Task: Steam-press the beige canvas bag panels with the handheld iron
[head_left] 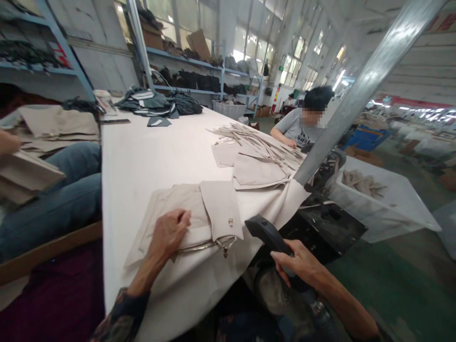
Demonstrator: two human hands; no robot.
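Right hand (299, 262) gripping black tool (266, 232), left hand (171, 229) loosely curled on fabric (189, 194)

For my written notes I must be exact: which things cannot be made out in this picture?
Head view, all:
Black tool, grip: partly covered by right hand.
Left hand, palm: hidden by its own back.
Neighbour in jeans: partly cut off by left edge.
Shirt print: too small, blurred.

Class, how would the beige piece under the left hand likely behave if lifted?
The beige piece would probably bend, as its layers look thin. It seems unlikely to roll, lying flat under the left hand. The metal fitting at its edge might swing.
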